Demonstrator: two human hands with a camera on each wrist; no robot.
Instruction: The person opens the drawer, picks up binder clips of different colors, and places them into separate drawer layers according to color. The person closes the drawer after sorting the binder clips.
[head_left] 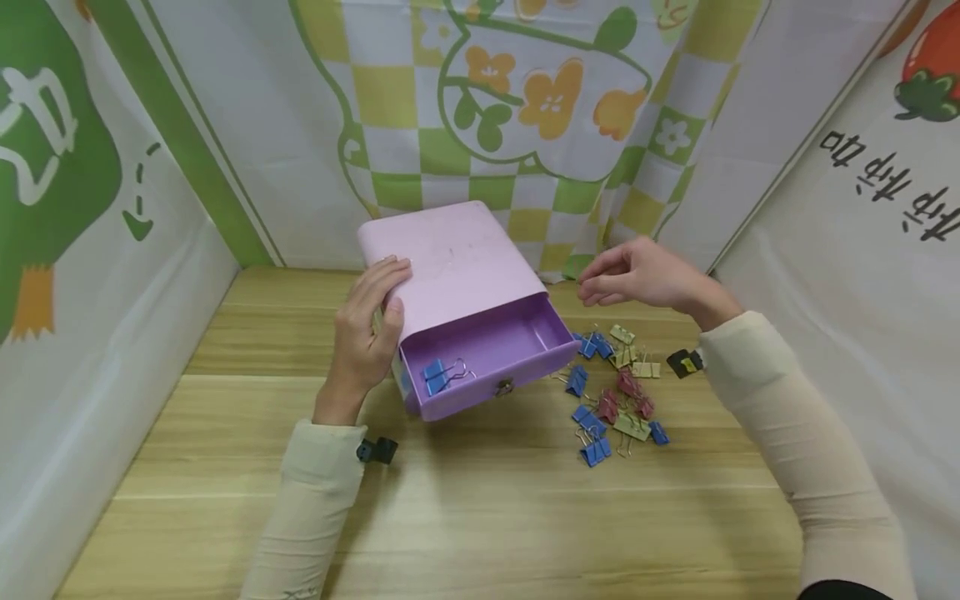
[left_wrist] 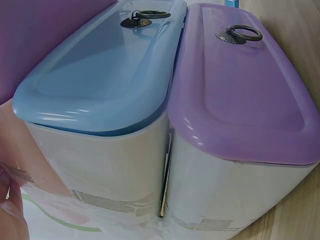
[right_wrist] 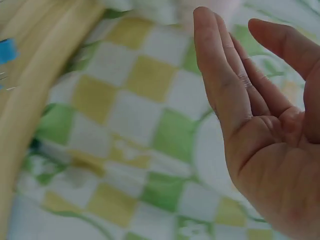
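Note:
A small drawer cabinet with a pink top [head_left: 457,258] stands on the table, its upper purple drawer [head_left: 517,367] pulled out. Inside that drawer, at its left end, lies a blue binder clip [head_left: 435,377]. My left hand [head_left: 363,333] rests on the cabinet's left edge, fingers laid over the top. In the left wrist view, a blue drawer [left_wrist: 105,75] and a lower purple drawer [left_wrist: 245,90] are closed, each with a ring pull. My right hand [head_left: 637,275] hovers right of the cabinet, holding nothing; its fingers [right_wrist: 215,65] are fairly straight and the thumb stands apart.
Several blue, red and yellow-green binder clips [head_left: 632,427] lie scattered on the wooden table [head_left: 480,517] right of the cabinet. A checkered cloth backdrop [head_left: 386,96] hangs close behind. White printed panels [head_left: 847,300] flank both sides.

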